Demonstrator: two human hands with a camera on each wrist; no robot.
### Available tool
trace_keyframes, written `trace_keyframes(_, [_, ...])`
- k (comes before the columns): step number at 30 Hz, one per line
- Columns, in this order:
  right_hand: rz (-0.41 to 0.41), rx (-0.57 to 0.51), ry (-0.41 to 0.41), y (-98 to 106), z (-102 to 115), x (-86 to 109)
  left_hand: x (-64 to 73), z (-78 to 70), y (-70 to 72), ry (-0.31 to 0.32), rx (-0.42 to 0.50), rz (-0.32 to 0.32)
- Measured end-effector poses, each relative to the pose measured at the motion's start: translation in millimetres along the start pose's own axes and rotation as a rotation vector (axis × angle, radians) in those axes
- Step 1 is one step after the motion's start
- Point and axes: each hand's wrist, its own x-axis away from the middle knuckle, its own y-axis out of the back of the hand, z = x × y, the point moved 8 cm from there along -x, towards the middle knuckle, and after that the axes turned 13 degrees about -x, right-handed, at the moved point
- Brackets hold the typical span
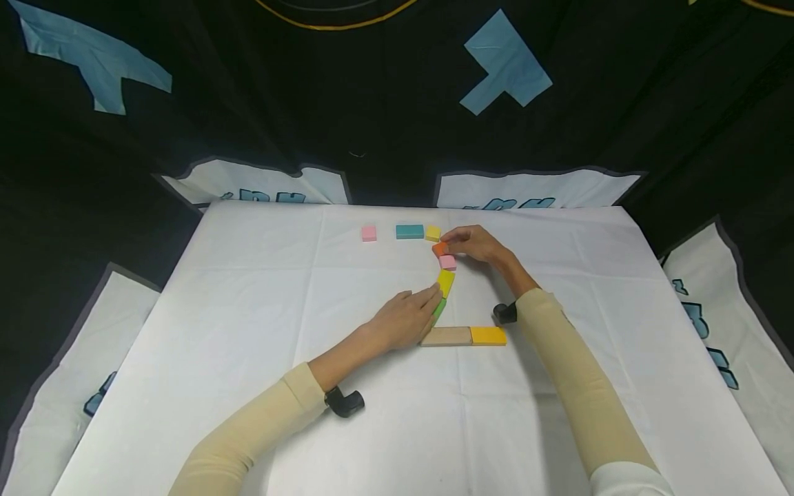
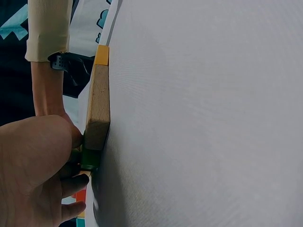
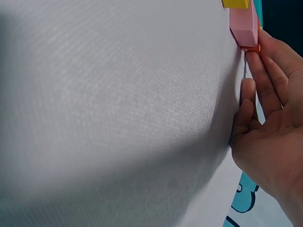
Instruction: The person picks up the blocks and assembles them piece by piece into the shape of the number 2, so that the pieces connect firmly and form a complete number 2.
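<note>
Head view: hands (image 1: 406, 318) (image 1: 473, 242) touch sharp-edged oblong blocks (image 1: 446, 281), left straight-fingered, right pinching an orange block (image 1: 438, 249).

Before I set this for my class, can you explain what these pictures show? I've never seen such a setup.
There is no machine: a person works with two bare hands. The wide picture comes from a camera on the head; the other two come from cameras on the wrists, one each. Blocks lie on the white table, most in a bent line. The right hand seems to pinch the orange block, next to a pink block. The left hand lies against the green block and long yellow block, apparently not gripping. A wooden block lies nearer the person; a teal block lies at the far side.
</note>
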Motion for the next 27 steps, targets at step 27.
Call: trace_keyframes(27, [-0.134,-0.002,0.035,0.3,6.3,-20.4,0.3,2.1,-0.8,0.021,0.060,0.015])
